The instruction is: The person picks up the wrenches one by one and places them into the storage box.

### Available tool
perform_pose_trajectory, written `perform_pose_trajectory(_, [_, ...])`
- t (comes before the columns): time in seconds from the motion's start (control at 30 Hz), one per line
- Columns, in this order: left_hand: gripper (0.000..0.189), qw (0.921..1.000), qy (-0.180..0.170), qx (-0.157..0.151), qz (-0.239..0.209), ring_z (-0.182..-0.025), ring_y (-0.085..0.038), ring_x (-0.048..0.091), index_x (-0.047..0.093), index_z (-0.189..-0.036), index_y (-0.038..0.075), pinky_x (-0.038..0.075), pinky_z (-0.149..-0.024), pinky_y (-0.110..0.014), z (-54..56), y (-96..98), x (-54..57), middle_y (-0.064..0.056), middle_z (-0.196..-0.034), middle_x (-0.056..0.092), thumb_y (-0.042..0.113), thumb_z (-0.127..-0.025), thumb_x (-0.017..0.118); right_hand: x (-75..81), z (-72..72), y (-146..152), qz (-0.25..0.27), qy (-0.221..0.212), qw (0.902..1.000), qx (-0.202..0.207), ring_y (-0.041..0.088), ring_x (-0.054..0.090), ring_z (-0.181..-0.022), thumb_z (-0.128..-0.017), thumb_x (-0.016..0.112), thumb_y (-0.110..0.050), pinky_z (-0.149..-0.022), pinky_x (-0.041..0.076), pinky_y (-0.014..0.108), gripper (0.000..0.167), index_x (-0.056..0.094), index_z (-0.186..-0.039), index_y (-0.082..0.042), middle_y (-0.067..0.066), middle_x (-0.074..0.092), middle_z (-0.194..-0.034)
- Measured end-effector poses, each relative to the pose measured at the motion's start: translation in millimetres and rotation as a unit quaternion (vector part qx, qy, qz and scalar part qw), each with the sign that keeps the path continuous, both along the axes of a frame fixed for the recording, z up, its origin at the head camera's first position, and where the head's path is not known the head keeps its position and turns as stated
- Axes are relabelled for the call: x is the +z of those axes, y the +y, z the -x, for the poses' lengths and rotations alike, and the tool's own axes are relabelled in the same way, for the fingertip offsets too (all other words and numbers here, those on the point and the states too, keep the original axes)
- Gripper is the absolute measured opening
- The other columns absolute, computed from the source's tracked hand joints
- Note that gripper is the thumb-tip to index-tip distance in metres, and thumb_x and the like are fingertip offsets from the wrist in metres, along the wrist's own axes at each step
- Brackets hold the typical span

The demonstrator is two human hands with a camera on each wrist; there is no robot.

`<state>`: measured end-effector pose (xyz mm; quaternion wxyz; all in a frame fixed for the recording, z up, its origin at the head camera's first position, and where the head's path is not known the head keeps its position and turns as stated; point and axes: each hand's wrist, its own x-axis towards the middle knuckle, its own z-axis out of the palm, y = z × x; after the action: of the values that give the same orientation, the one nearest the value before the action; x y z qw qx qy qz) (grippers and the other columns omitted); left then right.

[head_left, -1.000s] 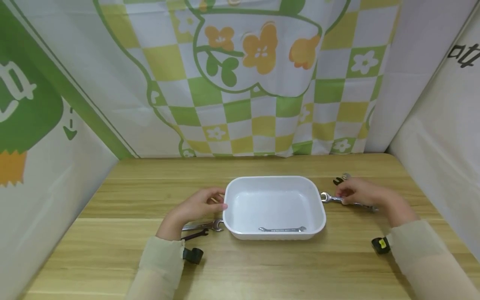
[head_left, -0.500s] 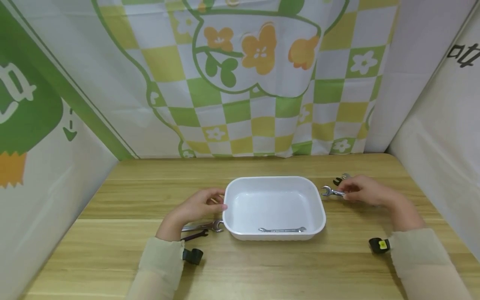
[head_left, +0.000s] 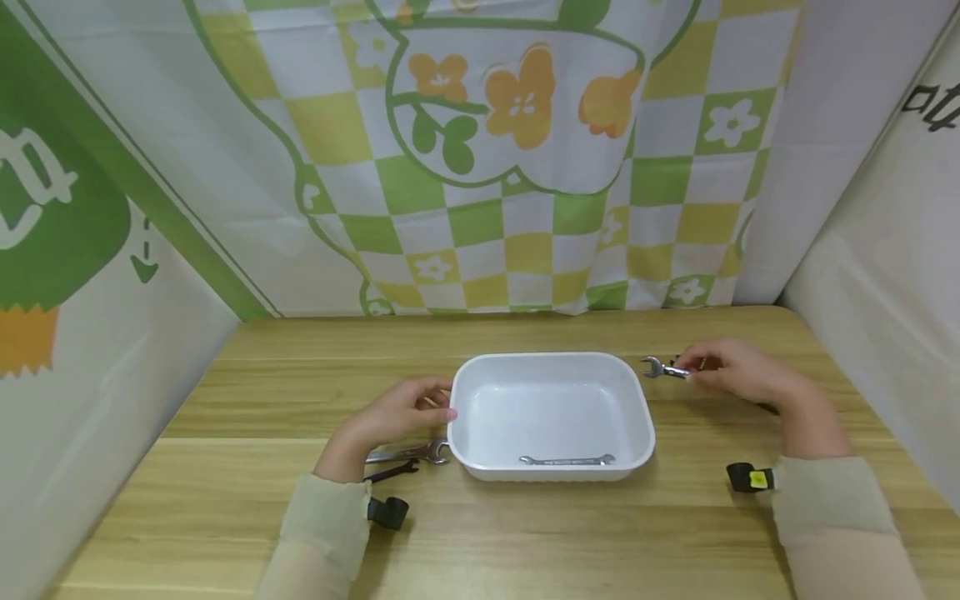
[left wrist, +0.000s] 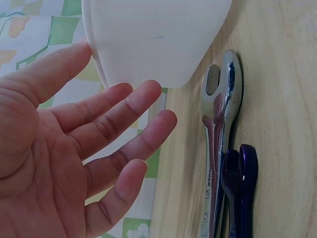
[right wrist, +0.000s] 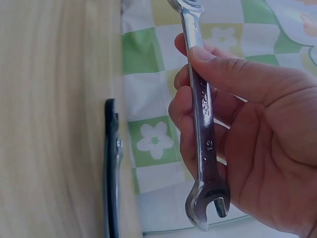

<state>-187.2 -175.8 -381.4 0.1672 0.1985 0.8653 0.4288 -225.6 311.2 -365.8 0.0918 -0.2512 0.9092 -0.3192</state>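
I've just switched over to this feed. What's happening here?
A person is handling wrenches around a white tray. Their right hand holds a silver wrench just to the right of the tray, while their left hand touches its left end. One small wrench is in the tray. Beside the left hand, a large silver wrench and a dark wrench lie on the table.

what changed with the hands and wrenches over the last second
The right hand has lifted a wrench clear of the table, and both shifted upward in the head view. The left hand stayed at the tray rim; the small wrench inside and the silver and dark wrenches beside it stayed put.
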Motion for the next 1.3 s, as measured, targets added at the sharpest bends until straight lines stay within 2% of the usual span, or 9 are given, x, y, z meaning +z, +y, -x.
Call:
perform_pose_trajectory(0.13, [0.045,1.0,-0.001,0.002,0.001,-0.099,-0.024,0.066,0.056,-0.135,0.0,0.054,-0.084,-0.036,-0.4,0.1,0.1,-0.018,-0.113,0.067,0.021,-0.097,0.066,3.6,0.4,-0.8,-0.011,0.032,0.9994,-0.004,-0.002,0.054,-0.081,-0.092,0.065,-0.005,-0.074,0.046,0.022,0.016,0.071,-0.106,-0.005,0.004,0.069,-0.094])
perform_pose_trajectory(0.43, [0.045,0.9999,-0.001,-0.006,-0.013,-0.096,-0.024,0.065,0.055,-0.135,-0.003,0.054,-0.083,-0.034,1.6,1.1,-2.1,-0.02,-0.112,0.067,0.019,-0.097,0.065,9.0,-4.6,-0.5,-0.023,0.058,0.9977,-0.027,-0.001,0.054,-0.078,-0.093,0.065,-0.005,-0.07,0.045,0.022,0.014,0.072,-0.105,-0.008,0.0,0.067,-0.088])
perform_pose_trajectory(0.63, [0.045,1.0,0.0,-0.003,-0.007,-0.095,-0.023,0.065,0.055,-0.135,-0.002,0.054,-0.082,-0.034,1.1,1.2,-0.8,-0.019,-0.112,0.067,0.02,-0.097,0.065,18.8,-9.4,-8.9,-0.03,0.067,0.9968,-0.029,0.001,0.056,-0.078,-0.094,0.065,-0.008,-0.069,0.046,0.022,0.015,0.073,-0.107,-0.006,-0.001,0.069,-0.088])
perform_pose_trajectory(0.93, [0.047,1.0,-0.003,-0.001,-0.003,-0.098,-0.024,0.065,0.054,-0.137,-0.001,0.053,-0.084,-0.036,0.6,0.7,-1.3,-0.018,-0.112,0.066,0.02,-0.097,0.065,28.6,-16.0,-31.4,-0.019,0.066,0.9977,-0.002,0.003,0.057,-0.08,-0.094,0.066,-0.008,-0.068,0.048,0.023,0.014,0.073,-0.106,-0.006,-0.004,0.068,-0.088])
perform_pose_trajectory(1.17, [0.047,1.0,-0.003,-0.003,-0.009,-0.099,-0.026,0.065,0.053,-0.137,-0.003,0.053,-0.084,-0.035,1.5,0.4,-1.8,-0.02,-0.112,0.066,0.02,-0.097,0.065,32.4,-17.6,-46.7,-0.018,0.084,0.9959,0.029,0.001,0.056,-0.08,-0.093,0.067,-0.007,-0.07,0.049,0.023,0.013,0.073,-0.105,-0.006,-0.001,0.07,-0.091])
perform_pose_trajectory(1.3, [0.047,0.9999,-0.002,-0.004,-0.009,-0.098,-0.026,0.065,0.053,-0.137,-0.004,0.053,-0.084,-0.036,2.4,0.5,-2.4,-0.02,-0.112,0.066,0.019,-0.097,0.064,31.9,-18.2,-54.5,-0.015,0.074,0.9966,0.031,0.005,0.058,-0.082,-0.094,0.066,-0.006,-0.071,0.051,0.024,0.015,0.072,-0.107,-0.005,0.001,0.071,-0.094])
